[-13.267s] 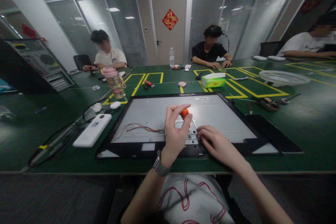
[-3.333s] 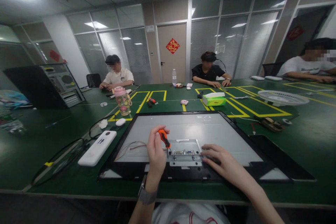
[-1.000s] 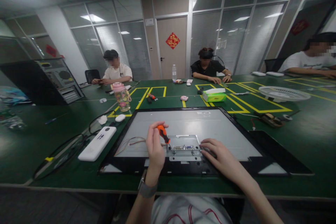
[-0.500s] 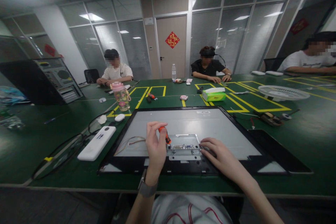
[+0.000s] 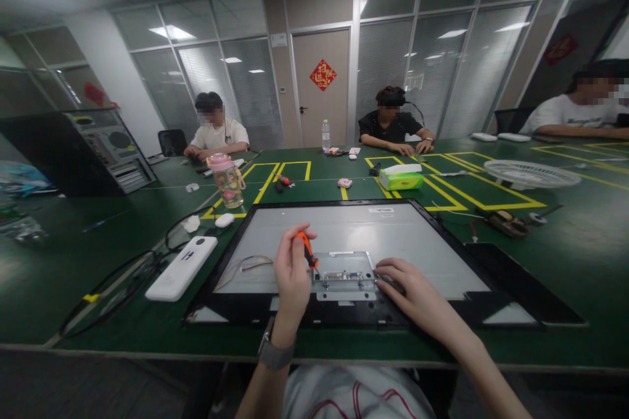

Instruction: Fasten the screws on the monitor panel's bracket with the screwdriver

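On the bare metal back of a monitor panel (image 5: 383, 232), laid flat on a green table (image 5: 582, 242), a seated person's left hand (image 5: 291, 270) gripped an orange-and-black screwdriver (image 5: 308, 253), thumb and fingers closed around its handle. The tool leaned, its shaft angled down to the left side of the port bracket (image 5: 344, 262), near the panel's front edge; whether the tip met a screw could not be made out from where I stood. The right hand (image 5: 413, 287) lay over the panel, fingers bent at the bracket's right edge; I could not tell whether they pinched anything. Thin wires (image 5: 255, 266) trailed across the panel's left half. Left of the panel lay a white oblong device (image 5: 183, 270); a flat black slab (image 5: 528, 285) lay along its right side. Past the panel's far left corner stood a pink-lidded bottle (image 5: 228, 183), and beyond its far edge sat a green tissue pack (image 5: 400, 179). Farther beyond the panel, a person in a black shirt (image 5: 390, 129) bent over the tabletop.
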Demonstrator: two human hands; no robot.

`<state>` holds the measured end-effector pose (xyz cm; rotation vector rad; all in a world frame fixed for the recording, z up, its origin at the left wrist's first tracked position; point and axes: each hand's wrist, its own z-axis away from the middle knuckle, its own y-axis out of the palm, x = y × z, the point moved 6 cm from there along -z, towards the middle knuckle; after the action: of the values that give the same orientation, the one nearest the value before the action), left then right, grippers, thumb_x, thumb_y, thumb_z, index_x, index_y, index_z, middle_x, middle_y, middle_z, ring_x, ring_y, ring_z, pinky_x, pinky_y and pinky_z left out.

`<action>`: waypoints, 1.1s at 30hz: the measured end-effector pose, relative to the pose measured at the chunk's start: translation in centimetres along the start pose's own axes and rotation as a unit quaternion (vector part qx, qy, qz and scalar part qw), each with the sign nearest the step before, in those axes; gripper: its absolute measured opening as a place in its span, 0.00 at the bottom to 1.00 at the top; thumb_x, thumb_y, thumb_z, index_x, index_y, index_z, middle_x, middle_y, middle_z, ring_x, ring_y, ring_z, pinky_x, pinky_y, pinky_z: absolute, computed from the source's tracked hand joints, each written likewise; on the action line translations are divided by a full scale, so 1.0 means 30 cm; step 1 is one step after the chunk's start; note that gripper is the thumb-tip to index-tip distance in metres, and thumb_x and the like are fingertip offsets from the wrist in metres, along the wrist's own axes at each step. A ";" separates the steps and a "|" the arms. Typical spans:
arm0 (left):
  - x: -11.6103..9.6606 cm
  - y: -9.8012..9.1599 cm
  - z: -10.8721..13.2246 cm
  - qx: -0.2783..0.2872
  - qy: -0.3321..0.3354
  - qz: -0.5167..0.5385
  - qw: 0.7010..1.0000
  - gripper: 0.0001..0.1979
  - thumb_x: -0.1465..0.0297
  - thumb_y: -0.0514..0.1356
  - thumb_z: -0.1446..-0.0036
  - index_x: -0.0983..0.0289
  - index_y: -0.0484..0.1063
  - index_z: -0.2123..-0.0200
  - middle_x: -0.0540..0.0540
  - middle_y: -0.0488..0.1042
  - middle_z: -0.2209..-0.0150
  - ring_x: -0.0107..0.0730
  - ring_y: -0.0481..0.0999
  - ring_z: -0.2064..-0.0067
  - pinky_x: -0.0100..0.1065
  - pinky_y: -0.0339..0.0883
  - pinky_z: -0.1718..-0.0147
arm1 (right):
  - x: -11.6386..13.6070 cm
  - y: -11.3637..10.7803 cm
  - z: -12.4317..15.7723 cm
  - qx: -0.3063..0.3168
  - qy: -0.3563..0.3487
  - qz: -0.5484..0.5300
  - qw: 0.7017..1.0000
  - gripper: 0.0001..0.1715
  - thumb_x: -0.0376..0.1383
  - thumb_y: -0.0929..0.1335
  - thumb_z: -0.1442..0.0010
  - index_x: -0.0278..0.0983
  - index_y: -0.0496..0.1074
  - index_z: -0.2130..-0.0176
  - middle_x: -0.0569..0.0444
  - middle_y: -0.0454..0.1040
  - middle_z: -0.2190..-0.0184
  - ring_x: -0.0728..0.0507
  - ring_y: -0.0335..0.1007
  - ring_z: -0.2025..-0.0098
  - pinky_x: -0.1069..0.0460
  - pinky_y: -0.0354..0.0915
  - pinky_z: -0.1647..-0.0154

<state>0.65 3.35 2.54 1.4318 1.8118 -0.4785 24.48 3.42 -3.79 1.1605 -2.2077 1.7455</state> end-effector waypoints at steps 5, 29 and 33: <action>0.016 0.020 0.008 0.056 -0.028 0.027 0.998 0.17 0.60 0.52 0.32 0.62 0.74 0.49 0.57 0.77 0.59 0.34 0.77 0.57 0.34 0.70 0.56 | 0.001 -0.002 -0.001 -0.008 -0.006 -0.001 1.000 0.15 0.38 0.63 0.33 0.37 0.76 0.55 0.44 0.75 0.54 0.37 0.72 0.51 0.42 0.67 0.46; -0.013 -0.004 -0.005 -0.018 0.037 -0.045 0.998 0.14 0.59 0.57 0.36 0.62 0.78 0.59 0.55 0.73 0.62 0.32 0.74 0.62 0.31 0.69 0.61 | 0.005 -0.005 -0.001 -0.010 -0.003 -0.001 1.000 0.15 0.39 0.63 0.32 0.38 0.77 0.55 0.45 0.76 0.54 0.37 0.72 0.51 0.41 0.68 0.46; 0.016 -0.001 -0.001 -0.014 -0.022 0.013 1.000 0.16 0.59 0.54 0.34 0.63 0.76 0.56 0.58 0.78 0.58 0.36 0.78 0.57 0.35 0.70 0.56 | 0.010 -0.009 -0.002 -0.009 -0.005 0.000 1.000 0.15 0.39 0.62 0.32 0.38 0.76 0.55 0.45 0.76 0.54 0.37 0.72 0.51 0.41 0.68 0.46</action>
<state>0.57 3.66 2.20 1.4141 1.7550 -0.4666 24.41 3.30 -3.41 1.1674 -2.2241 1.7202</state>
